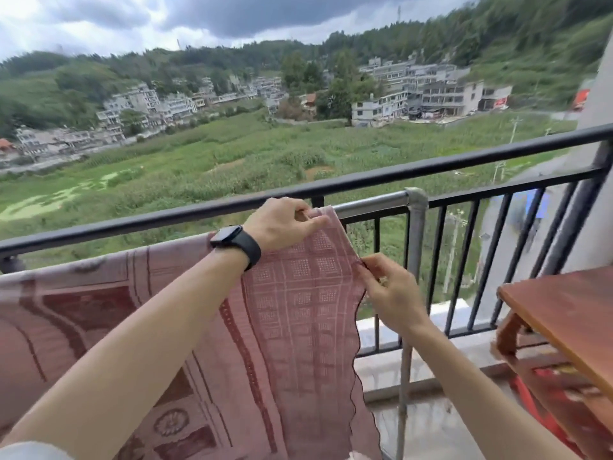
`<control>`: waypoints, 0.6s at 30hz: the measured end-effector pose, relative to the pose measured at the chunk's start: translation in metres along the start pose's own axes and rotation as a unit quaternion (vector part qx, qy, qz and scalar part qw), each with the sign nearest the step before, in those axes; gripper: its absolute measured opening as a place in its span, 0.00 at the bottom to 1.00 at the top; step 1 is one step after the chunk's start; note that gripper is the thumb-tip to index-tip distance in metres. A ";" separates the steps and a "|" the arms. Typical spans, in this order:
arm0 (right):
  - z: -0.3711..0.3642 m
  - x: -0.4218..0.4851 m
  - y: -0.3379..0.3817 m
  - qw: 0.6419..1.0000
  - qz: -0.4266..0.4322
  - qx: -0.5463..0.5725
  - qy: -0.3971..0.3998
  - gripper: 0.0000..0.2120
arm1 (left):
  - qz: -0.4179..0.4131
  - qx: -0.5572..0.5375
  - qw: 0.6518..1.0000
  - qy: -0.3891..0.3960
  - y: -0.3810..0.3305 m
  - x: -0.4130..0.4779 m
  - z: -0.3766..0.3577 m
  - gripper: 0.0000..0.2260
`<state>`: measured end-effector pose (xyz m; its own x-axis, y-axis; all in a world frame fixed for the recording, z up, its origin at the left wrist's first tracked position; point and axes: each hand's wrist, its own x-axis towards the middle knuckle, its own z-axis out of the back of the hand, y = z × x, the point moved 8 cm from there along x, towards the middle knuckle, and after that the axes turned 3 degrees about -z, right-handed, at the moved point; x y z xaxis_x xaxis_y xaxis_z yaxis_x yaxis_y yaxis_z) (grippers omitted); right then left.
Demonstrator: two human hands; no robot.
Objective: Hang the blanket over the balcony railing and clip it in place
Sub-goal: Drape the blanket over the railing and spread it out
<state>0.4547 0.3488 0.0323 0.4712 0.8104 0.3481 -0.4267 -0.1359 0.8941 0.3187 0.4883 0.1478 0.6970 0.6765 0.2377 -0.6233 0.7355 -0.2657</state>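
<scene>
A pink and dark-red patterned blanket (292,327) hangs over a silver metal bar (371,204) just inside the black balcony railing (464,161). My left hand (282,224), with a black watch on the wrist, pinches the blanket's top right corner on the bar. My right hand (388,287) pinches the blanket's scalloped right edge a little lower. No clip is visible.
The silver bar ends at a grey corner joint (416,197) with an upright post going down to the floor. A reddish wooden table (564,313) stands at the right, close to the railing. Fields and buildings lie far below beyond the railing.
</scene>
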 end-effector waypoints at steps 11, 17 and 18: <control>0.118 0.064 -0.045 0.995 -0.026 0.064 -0.068 0.07 | -0.018 -0.049 0.986 -0.158 -0.104 0.061 -0.032 0.10; 0.091 0.046 -0.112 0.986 -0.097 0.040 0.132 0.16 | -0.003 -0.035 0.963 -0.268 -0.119 0.065 -0.043 0.09; 0.089 0.043 -0.116 0.984 -0.091 0.035 0.149 0.13 | 0.004 -0.027 0.961 -0.275 -0.121 0.063 -0.044 0.09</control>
<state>0.5933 0.3492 -0.0314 0.2821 0.9550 0.0919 -0.2965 -0.0043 0.9550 0.4537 0.4407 0.1539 0.3907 0.6097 0.6897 -0.5982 0.7376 -0.3132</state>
